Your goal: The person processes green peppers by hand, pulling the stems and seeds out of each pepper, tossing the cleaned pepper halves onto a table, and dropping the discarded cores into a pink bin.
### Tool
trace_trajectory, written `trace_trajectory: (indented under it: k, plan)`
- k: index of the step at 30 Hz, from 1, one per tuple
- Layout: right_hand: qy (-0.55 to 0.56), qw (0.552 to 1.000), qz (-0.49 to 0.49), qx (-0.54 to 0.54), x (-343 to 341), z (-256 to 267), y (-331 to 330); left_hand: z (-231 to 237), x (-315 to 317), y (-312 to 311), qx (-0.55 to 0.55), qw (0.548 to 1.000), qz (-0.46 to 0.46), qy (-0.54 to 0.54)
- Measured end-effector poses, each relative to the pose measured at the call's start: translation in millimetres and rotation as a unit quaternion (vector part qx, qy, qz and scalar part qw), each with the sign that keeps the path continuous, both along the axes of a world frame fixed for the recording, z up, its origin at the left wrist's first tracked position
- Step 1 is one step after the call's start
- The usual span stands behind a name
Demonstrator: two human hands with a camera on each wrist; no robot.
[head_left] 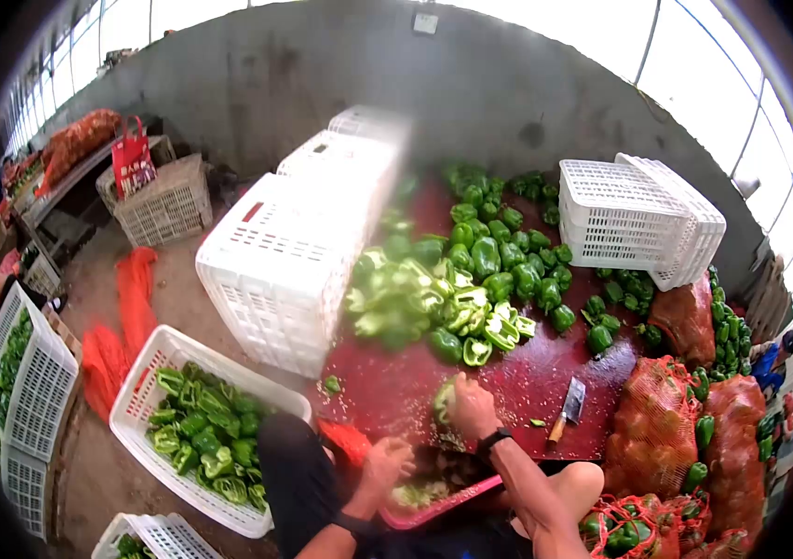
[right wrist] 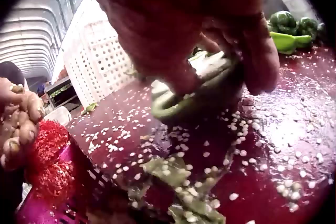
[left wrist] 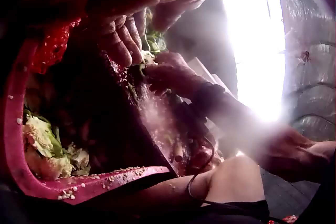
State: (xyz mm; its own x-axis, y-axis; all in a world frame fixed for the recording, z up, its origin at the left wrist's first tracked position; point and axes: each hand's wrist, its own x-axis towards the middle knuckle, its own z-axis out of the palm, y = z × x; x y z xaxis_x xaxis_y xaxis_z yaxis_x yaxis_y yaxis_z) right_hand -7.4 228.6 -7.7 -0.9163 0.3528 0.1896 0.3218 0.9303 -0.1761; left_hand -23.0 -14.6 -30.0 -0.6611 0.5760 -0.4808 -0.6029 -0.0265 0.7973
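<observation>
Gripping cut bell pepper [head_left: 443,402] over red tabletop [head_left: 508,384] with curled right hand [head_left: 474,410]; holding nothing visible in loose left hand [head_left: 388,464] beside tabletop. Likely light, crisp, slippery inside; grasp around outside.

Dark-red flat tabletop [head_left: 536,373], lower centre: glossy, smooth. Whole green bell peppers [head_left: 486,256], centre: waxy gloss. White slotted boxy crate [head_left: 266,244], left of centre: smooth plastic. Wide-bladed knife [head_left: 574,401], lower right: metal, wood-look handle. Grey wall [head_left: 275,70], top: matt.
</observation>
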Motion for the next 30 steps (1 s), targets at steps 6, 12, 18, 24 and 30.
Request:
trace_trajectory:
  k: [6,12,18,24,30]
  plan:
    - [0.044,0.892,0.002,-0.450,23,3,-16,-22,-7,5,0.059,0.996,0.061,-0.018]
    - [-0.068,0.915,0.122,-0.379,31,33,-103,8,-7,1,0.108,0.989,0.100,-0.025]
    - [-0.010,0.956,0.230,-0.180,35,-11,-112,-6,-5,-2,0.043,0.996,0.064,0.044]
    - [0.024,0.968,0.176,-0.176,49,1,-121,14,0,0,0.029,0.998,-0.001,0.057]
    - [0.074,0.926,0.163,-0.333,57,-8,-112,6,-6,-16,0.047,0.993,-0.027,0.107]
